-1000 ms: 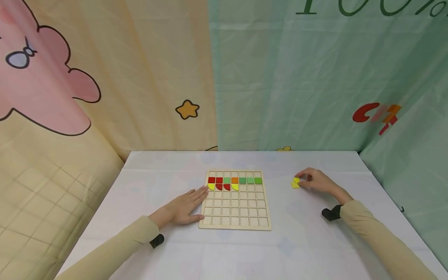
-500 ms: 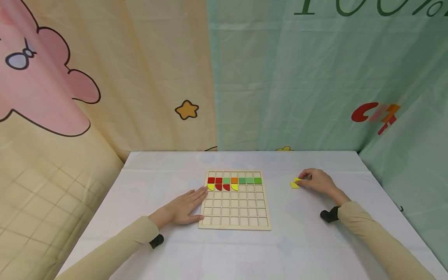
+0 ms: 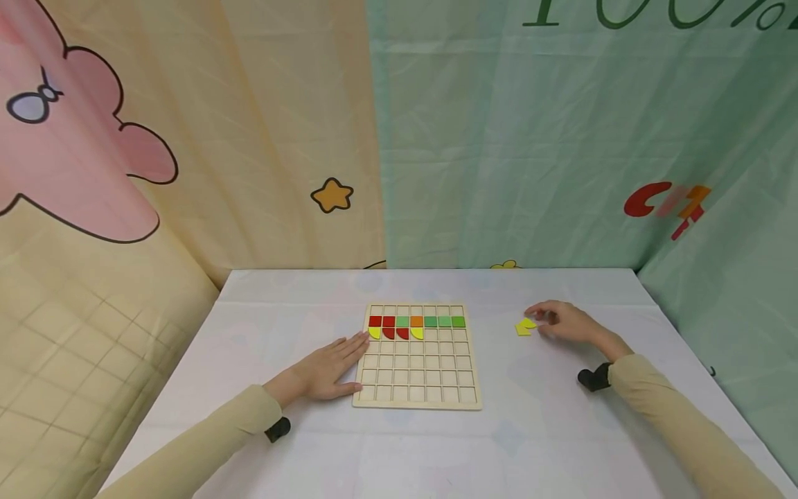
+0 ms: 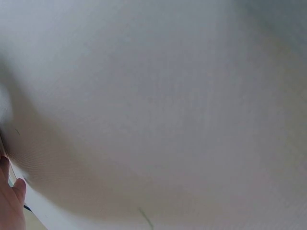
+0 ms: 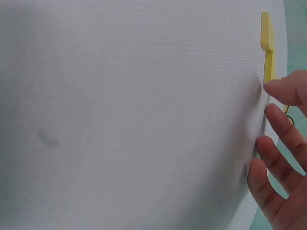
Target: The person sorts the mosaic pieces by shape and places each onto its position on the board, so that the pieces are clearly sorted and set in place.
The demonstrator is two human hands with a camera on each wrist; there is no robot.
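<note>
My left hand point(image 3: 330, 367) lies flat with straight fingers along the left edge of a wooden grid board point(image 3: 418, 402). Only part of this hand point(image 4: 10, 203) shows at the lower left corner of the left wrist view. The board carries a row of red, green and orange square tiles point(image 3: 416, 321). Below them sit yellow and red quarter-round tiles point(image 3: 402, 333). To the right of the board, my right hand point(image 3: 566, 323) is beside two yellow pieces point(image 3: 522, 331) lying close together. In the right wrist view, its loosely bent fingers point(image 5: 272, 155) are spread, with the thumb tip right at one yellow piece point(image 5: 268, 64).
A white cloth covers the table point(image 3: 299, 298). Printed curtains point(image 3: 499, 138) hang behind it and at both sides. A black wrist camera point(image 3: 594, 377) is on the right wrist, and another black camera point(image 3: 278, 430) is on the left.
My right fingers have slid one yellow piece about against the other, then spread and come off it. My left hand has stayed in place on the board's edge.
</note>
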